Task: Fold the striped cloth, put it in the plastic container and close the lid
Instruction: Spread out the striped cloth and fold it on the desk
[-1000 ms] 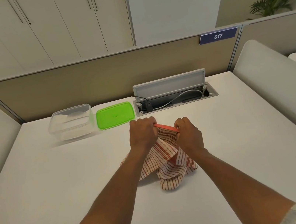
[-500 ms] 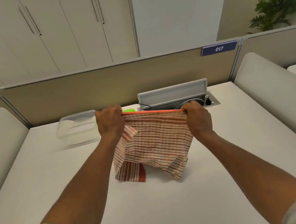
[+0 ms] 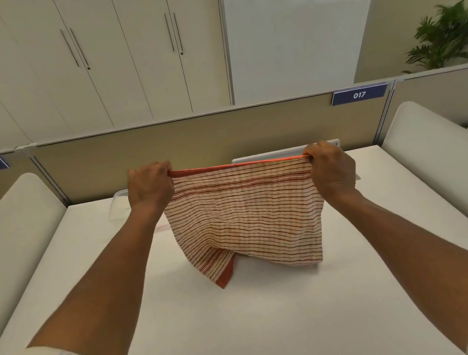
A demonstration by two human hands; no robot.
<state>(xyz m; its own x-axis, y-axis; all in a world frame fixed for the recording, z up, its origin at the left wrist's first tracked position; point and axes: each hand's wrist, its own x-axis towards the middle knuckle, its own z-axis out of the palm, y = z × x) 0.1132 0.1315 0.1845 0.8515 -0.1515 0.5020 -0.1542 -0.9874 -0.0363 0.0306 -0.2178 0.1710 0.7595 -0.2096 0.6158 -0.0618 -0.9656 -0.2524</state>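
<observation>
While both hands hold it up over the desk, the red-and-white striped woven cloth (image 3: 245, 218) is stretched out but not yet folded. Only the head view is available.

Head view, progress:
- Left hand (image 3: 150, 187) is closed in a fist on the top left corner; right hand (image 3: 331, 169) is closed the same way on the top right corner. The solid orange-red hem runs taut and level between them.
- Lower part of the cloth hangs slack; its bottom left corner is turned under, showing a solid red band, and appears to touch or nearly touch the white desk top (image 3: 250, 328).
- Judgement: the task is at its start. No fold is made. Folding, placing in the box and shutting the lid all remain.
- Clear plastic container (image 3: 117, 203) sits on the desk behind the left hand, only a rim and corner showing. Its lid is hidden; whether it is on or off cannot be told.

Head view, materials and shapes:
- Cloth: thin, soft, roughly rectangular, fine horizontal stripes with a few broader ones near the top; drapes and creases readily.
- Desk: smooth, matt, flat.
- Grey cable-box flap (image 3: 272, 154) stands raised just behind the hem.
- Padded white dividers flank the desk; a beige fabric partition (image 3: 190, 144) backs it, with a blue plate marked 017 (image 3: 359, 94).
</observation>
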